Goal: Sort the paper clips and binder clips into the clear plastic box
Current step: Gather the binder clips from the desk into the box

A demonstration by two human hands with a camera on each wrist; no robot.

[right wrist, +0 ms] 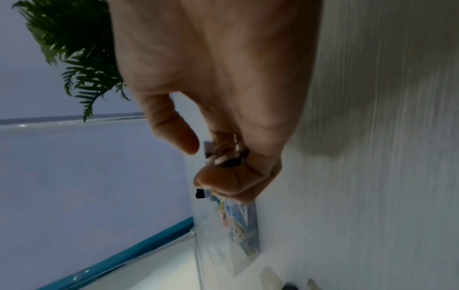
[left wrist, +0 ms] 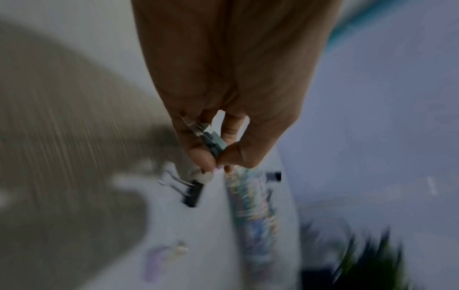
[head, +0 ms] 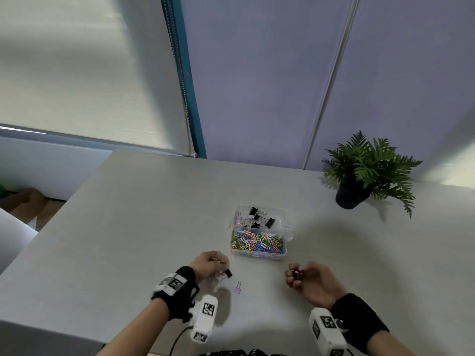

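black and dark, a binder clip sits pinched in the curled fingers of the right hand, which hangs just above the grey table; the right wrist view shows the fingertips folded over it, thumb standing slightly off. the left hand has thumb and forefinger closed on a small clip with wire handles, its colour hard to read in the blur. just beside those fingers a black binder clip lies on the table, with something pinkish next to it that i cannot make out. a lilac binder clip lies near, a little closer to the person. the two hands are well apart. between and beyond them stands the clear plastic box, open: coloured paper clips fill the near compartment, black and lilac binder clips the far one. a potted fern stands at the far right by the wall.
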